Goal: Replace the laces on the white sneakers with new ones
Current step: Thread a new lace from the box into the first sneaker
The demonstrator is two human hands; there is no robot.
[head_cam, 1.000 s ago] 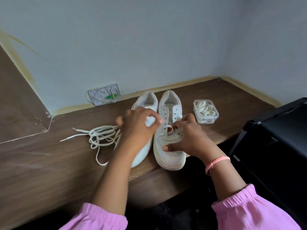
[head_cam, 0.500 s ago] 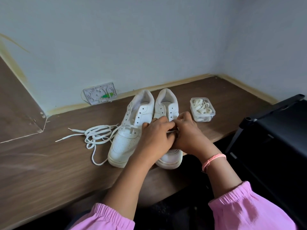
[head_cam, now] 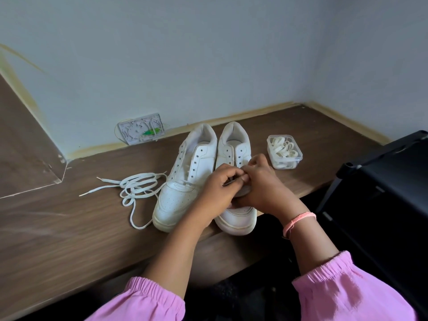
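Observation:
Two white sneakers stand side by side on the brown table [head_cam: 69, 228], toes toward me. The left sneaker [head_cam: 185, 179] has bare eyelets. Over the lower eyelets of the right sneaker [head_cam: 236, 218], my left hand [head_cam: 217, 193] and my right hand [head_cam: 261, 184] meet, fingertips pinching a white lace between them; the lace there is mostly hidden. A tangle of loose white laces [head_cam: 136, 186] lies on the table left of the shoes. A clear plastic tub [head_cam: 284, 151] with coiled white laces sits right of the shoes.
A white plastic plate with a green bit [head_cam: 141, 128] leans at the wall base behind the shoes. A black stand [head_cam: 382, 193] rises at the right beside the table edge. The walls meet in a corner at the far right.
My left hand came from above the left sneaker over to the right sneaker and joined my right hand on the lace. The left sneaker is uncovered now.

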